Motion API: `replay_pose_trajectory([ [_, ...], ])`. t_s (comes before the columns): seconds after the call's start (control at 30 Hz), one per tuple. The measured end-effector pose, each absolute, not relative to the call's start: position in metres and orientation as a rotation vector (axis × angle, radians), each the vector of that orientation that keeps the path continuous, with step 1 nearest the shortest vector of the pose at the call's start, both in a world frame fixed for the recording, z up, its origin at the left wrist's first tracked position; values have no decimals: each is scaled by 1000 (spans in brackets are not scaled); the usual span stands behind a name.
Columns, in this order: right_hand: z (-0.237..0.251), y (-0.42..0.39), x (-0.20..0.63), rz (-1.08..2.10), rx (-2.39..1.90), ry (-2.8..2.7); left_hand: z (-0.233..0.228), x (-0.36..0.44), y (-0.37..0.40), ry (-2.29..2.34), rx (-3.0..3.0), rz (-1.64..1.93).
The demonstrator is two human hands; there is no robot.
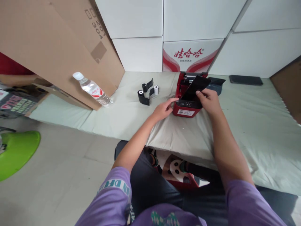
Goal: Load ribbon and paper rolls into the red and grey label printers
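A small red and black printer (183, 113) stands on the cloth-covered table with its lid raised and a white label on its front. My right hand (209, 101) pinches a wide black strip, like printer ribbon (196, 85), which slants across the opened printer. My left hand (164, 108) is at the printer's left front edge, index finger stretched out and touching it, other fingers loosely bent. Left of the printer lie several small rolls of black ribbon (144, 98), some with white cores. Dark film (215, 83) lies behind my right hand.
A water bottle (94, 90) stands on the left by a large cardboard box (70, 40). A black phone (245, 80) lies back right. White boxes (138, 53) line the rear. A green chair seat (18, 153) is at far left, below table height.
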State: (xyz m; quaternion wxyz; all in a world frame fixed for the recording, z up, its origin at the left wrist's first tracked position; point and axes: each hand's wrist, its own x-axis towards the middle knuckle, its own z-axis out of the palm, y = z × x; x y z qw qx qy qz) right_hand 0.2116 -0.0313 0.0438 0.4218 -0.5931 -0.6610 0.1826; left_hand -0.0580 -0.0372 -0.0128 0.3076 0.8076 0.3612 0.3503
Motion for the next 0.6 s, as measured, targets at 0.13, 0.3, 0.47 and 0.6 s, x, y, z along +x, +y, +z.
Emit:
replay_pose_trajectory([
  [0.13, 43, -31, 209, 424, -1482, -1659, -12, -57, -35, 949, 2135, 954],
  [0.3, 44, -33, 208, 436, -1474, -1750, -14, -55, -35, 942, 2129, 969],
  [0.47, 50, -27, 214, 308, -1528, -1932, -22, -56, -35, 906, 2125, 1016],
  [0.6, 64, -8, 214, 387, -1795, -2128, -27, -56, -34, 901, 2147, 1010],
])
